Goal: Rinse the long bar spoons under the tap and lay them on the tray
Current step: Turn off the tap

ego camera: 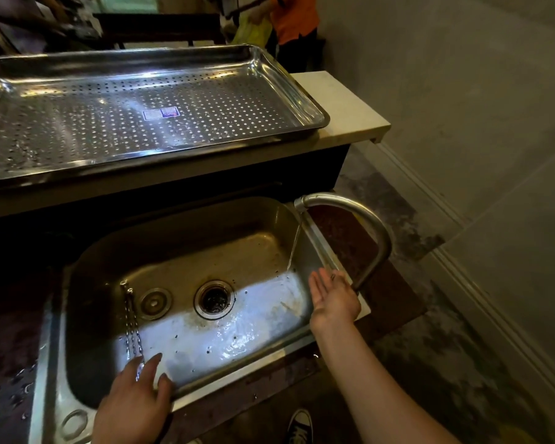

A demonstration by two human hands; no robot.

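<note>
Thin stream runs from tap (343, 206) into steel sink (180, 248); right hand (334, 298) open at tap base, left hand (135, 402) open, empty, on near rim. Perforated tray (289, 78) bare; bar spoons unseen. Advice: fetch spoons first, rinse bowls beneath flow.

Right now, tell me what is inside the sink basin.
In the sink: a thin tap stream, the open drain, a round plug and its chain. No spoons show; the left hand covers the near edge.

The tray (302, 91) runs off the left edge — the tap (359, 213) base sits hidden behind the right hand (334, 298).
</note>
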